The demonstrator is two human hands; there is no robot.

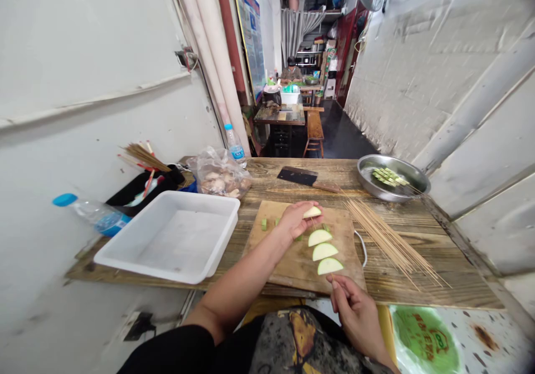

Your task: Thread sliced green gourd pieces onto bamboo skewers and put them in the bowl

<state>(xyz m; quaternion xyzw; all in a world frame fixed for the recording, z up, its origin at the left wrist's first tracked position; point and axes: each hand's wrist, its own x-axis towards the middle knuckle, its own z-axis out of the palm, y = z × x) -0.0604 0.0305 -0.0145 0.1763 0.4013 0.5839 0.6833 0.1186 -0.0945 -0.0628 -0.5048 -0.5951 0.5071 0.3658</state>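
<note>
My right hand (355,304) pinches the near end of a thin wooden skewer (333,278) in front of the cutting board (284,271). Three pale half-moon zucchini slices (325,251) with green rims are threaded along it, spaced apart. At the far end, my left hand (295,221) has its fingers closed around another zucchini slice (312,212), close to the skewer's tip. Whether the tip has entered that slice cannot be made out. Small green pieces (263,224) lie on the board, partly hidden by my left hand.
A cleaver (298,175) lies beyond the board. Loose skewers (388,237) spread to the right, below a steel bowl (393,194) holding skewered green pieces. On the left are a white tray (125,257), a bag of mushrooms (219,179) and bottles (236,146). A person (291,73) sits far back.
</note>
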